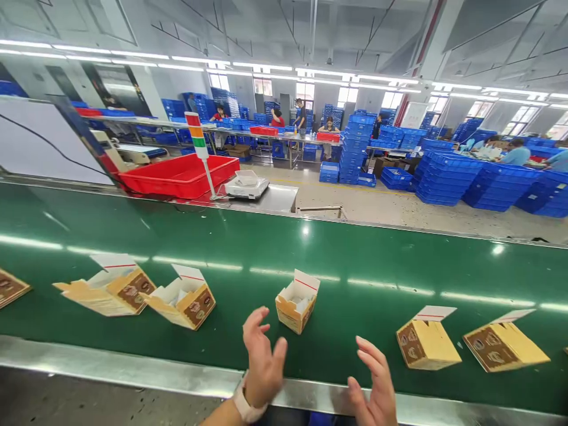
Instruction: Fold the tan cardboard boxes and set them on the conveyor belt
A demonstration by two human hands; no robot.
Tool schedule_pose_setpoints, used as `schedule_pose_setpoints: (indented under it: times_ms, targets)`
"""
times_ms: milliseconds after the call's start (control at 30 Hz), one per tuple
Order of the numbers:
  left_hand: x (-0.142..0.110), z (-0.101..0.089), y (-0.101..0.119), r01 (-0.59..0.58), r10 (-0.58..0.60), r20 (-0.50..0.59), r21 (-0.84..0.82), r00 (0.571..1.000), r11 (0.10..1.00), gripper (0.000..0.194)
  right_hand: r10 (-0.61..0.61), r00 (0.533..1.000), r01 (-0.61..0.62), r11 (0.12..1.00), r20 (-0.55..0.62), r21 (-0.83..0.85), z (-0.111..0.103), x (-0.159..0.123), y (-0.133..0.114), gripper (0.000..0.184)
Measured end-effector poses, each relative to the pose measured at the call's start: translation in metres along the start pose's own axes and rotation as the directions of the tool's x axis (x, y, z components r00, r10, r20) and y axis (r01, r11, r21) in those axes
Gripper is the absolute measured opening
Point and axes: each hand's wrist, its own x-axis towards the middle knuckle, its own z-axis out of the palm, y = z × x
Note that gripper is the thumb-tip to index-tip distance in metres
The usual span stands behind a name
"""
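My left hand [262,358] is raised over the near edge of the green conveyor belt [266,248], fingers apart and empty, a white watch on its wrist. Just beyond it sits a small open yellow carton [296,305] with its white flap up. My right hand [375,384] is also open and empty, palm turned inward, a little to the right of that carton. Two more open cartons lie to the left [185,300] [110,290], and two more stand to the right [426,343] [503,344].
A steel rail [110,368] edges the belt in front of me. Behind the belt are a red tray [177,174], a signal light pole [199,142] and a scale [247,186]. Stacks of blue crates [448,177] and several people at tables fill the hall.
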Motion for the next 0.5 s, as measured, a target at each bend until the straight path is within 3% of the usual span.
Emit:
schedule_pose_setpoints:
  times_ms: [67, 167, 233, 333, 400, 433, 467, 500]
  targets:
    - [0.029, -0.010, -0.013, 0.104, -0.113, 0.196, 0.054, 0.974, 0.993, 0.051, -0.037, 0.994, 0.031, 0.998, 0.105, 0.056, 0.024, 0.021, -0.001, 0.048]
    - [0.062, -0.006, -0.016, 0.034, -0.031, 0.551, 0.005, 0.834, 0.999, 0.047, 0.001, 0.974, -0.012, 0.999, 0.227, 0.045, 0.057, 0.051, 0.007, 0.053]
    - [0.073, 0.002, -0.011, -0.038, 0.019, 0.635, 0.016, 0.773, 0.999, 0.037, 0.051, 0.950, -0.065, 0.997, 0.309, 0.033, 0.071, 0.066, 0.015, 0.043]
    - [0.081, 0.017, -0.002, -0.049, -0.022, 0.631, 0.094, 0.775, 0.994, 0.024, 0.088, 0.929, -0.144, 0.980, 0.358, 0.133, 0.081, 0.077, 0.023, 0.019]
    - [0.084, 0.030, 0.000, 0.067, -0.117, 0.604, 0.104, 0.789, 0.992, 0.033, 0.179, 0.953, -0.229, 0.953, 0.244, 0.196, 0.085, 0.079, 0.024, 0.020]
    - [0.086, 0.037, 0.001, 0.155, -0.181, 0.580, 0.094, 0.794, 0.983, 0.033, 0.255, 0.958, -0.277, 0.940, 0.132, 0.198, 0.086, 0.079, 0.025, 0.022]
    - [0.088, 0.044, 0.000, 0.247, -0.248, 0.553, 0.078, 0.796, 0.966, 0.031, 0.343, 0.939, -0.336, 0.924, -0.005, 0.180, 0.089, 0.078, 0.026, 0.020]
    - [0.091, 0.051, -0.001, 0.337, -0.317, 0.524, 0.058, 0.791, 0.940, 0.030, 0.429, 0.893, -0.406, 0.899, -0.140, 0.161, 0.091, 0.077, 0.028, 0.017]
